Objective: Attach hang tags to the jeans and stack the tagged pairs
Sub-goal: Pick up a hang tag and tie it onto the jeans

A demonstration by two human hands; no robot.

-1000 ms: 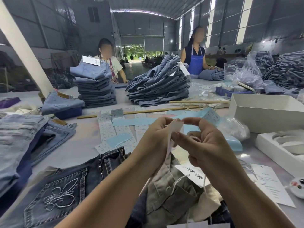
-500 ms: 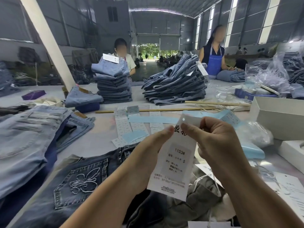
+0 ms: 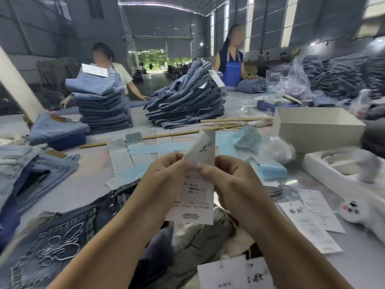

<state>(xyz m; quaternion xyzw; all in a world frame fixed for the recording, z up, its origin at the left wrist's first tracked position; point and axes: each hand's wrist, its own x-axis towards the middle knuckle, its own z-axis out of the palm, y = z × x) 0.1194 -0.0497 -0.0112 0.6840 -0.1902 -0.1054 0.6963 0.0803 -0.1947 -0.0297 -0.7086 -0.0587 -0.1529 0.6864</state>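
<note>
My left hand (image 3: 166, 176) and right hand (image 3: 227, 180) hold two white rectangular paper hang tags (image 3: 198, 180) at centre frame, raised above the desk (image 3: 68, 190). The fingers of both hands are curled and pinch the tags near their upper third, one hand on each side. I judge this grip serves to align the pair before threading; motion blur hides any hole or string.

The dark blue denim jeans with pale embroidered back pocket (image 3: 54, 245) lie at lower left, directly below my forearms, within reach for tagging. Spare white hang tags with cords (image 3: 233, 274) lie at the lower edge. Two stacks of folded light blue jeans (image 3: 104, 103) stand at upper centre, well apart from the work zone.
</note>
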